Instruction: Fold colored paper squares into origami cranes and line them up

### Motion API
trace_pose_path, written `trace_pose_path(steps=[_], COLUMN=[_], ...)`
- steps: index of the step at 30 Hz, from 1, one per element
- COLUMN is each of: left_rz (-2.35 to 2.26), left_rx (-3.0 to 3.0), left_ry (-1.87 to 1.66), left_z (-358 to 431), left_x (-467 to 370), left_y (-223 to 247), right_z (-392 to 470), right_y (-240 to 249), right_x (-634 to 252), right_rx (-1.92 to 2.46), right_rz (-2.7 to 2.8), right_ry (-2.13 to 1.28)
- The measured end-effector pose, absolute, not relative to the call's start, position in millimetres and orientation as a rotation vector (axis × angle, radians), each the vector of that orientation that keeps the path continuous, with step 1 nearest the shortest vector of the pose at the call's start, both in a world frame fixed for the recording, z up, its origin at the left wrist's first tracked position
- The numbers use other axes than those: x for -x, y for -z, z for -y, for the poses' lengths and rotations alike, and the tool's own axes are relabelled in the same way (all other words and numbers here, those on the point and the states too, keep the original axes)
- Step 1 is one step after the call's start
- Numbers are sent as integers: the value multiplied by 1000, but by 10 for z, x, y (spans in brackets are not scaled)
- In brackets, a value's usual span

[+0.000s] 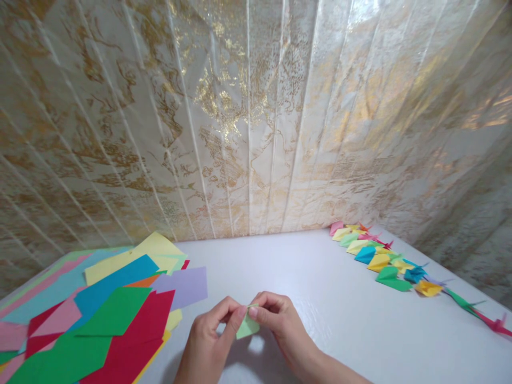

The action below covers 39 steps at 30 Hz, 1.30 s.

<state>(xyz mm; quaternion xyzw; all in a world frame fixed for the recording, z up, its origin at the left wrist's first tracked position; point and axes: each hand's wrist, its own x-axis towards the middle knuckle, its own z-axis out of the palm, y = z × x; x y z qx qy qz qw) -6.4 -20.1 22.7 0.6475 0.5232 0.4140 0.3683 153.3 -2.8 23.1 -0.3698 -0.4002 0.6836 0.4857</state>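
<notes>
A small piece of pale green folded paper (247, 327) is held above the white table, near the front middle. My left hand (214, 330) pinches its upper left edge between thumb and index finger. On the other side, my right hand (282, 325) pinches the upper right edge in the same way. Both thumbs meet close together at the top fold. The lower part of the paper hangs free below the fingers. Its exact folded shape is partly hidden by my fingertips.
Loose coloured paper sheets, among them a green sheet (116, 312) and a purple sheet (188, 285), lie spread at the left. Folded paper pieces, such as a green one (394, 278), line the right side of the white table (276, 261). A gold-patterned curtain (248, 133) hangs behind.
</notes>
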Motion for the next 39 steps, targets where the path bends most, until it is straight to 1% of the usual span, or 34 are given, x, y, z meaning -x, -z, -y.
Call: trace_pose_path(steps=[4,9,13,17,24,34,39], left_rz=[-1326,-1300,-1197,-1205,-1230,-1284,-1257], left_rx=[-1661,-1641,-1459,-1314,-1425,-1543,-1451], left_ry=[-1040,-1054,-969,-911,-897,-837,-872], left_z=[210,227,231,234,222,237,231], left_x=[60,25,-16,-34,-27,-57,-52], left_y=[-219,-249,-253,-213,-194,-273,-219], right_z=[33,6,-11,-26,-34,-5,-97], right_y=[-237,-226,-208,-185,-177,-224,-255], right_x=[-1544,-1552,-1572,-1585,-1601,-1585,-1628], right_rx=[898,947,967,972,873,899,934], right_rz=[1006,1058,1073,1082,1283,1120,1313], right_ry=[-1667,-1554,-1497,-1418,-1454,-1577,-1539])
